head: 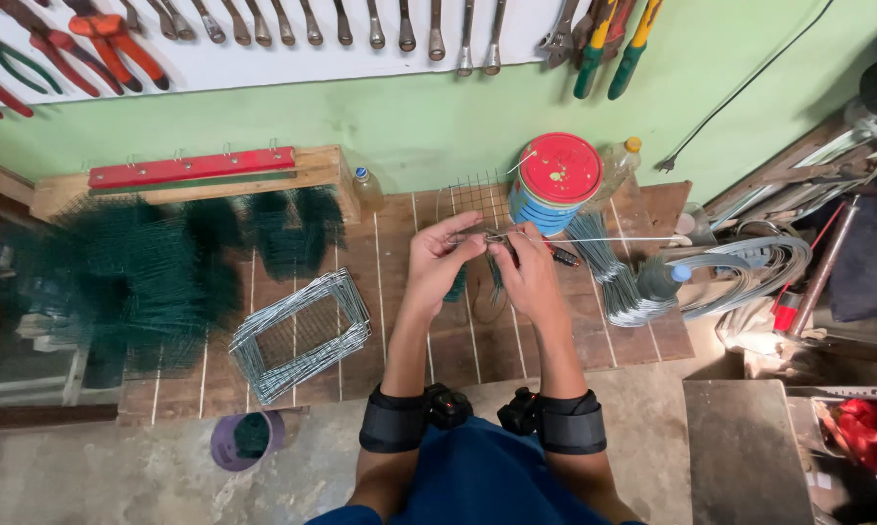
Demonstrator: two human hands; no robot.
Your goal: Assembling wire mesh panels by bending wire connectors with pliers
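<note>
Both my hands meet over the middle of a wooden bench (414,331). My left hand (438,258) pinches a thin metal wire (613,239) that runs off to the right. My right hand (526,272) grips small pliers with dark red handles (560,257) at the same spot on the wire. A small wire mesh panel (477,199) lies flat just behind my hands. Black bands wrap both my wrists.
A stack of grey wire frames (297,335) lies to the left, dark green mesh (137,272) beyond it. A red-lidded tin (555,180), bundles of cut wire (618,282) and coiled wire (749,267) sit right. Pliers and wrenches (361,24) hang on the wall.
</note>
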